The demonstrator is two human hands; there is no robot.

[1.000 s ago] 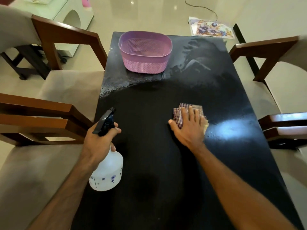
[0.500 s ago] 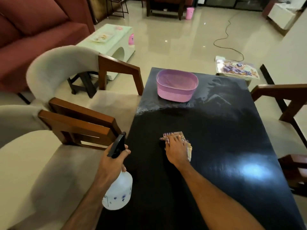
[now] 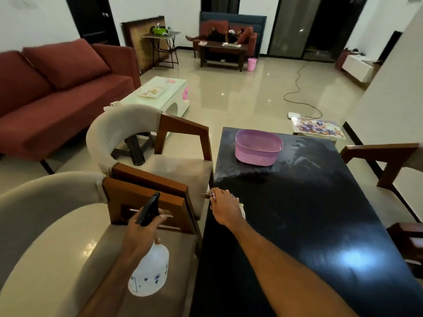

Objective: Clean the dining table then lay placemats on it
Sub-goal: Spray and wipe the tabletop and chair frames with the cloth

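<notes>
A: Head view, item one: right hand (image 3: 225,208), laid flat on a checked cloth (image 3: 211,195) at the left edge of the black tabletop (image 3: 320,225).

B: Item two?

A: Left hand (image 3: 137,234), wrapped round a spray bottle (image 3: 150,271) held over a chair seat, beside the tabletop.

B: Progress?

A: Wiping under way, by my reckoning. Near half looks dark and wiped; the far end shows pale film around a pink basket (image 3: 258,147).

B: Placemats?

A: None laid. A floral stack (image 3: 318,128) sits beyond the far end, possibly those.
</notes>
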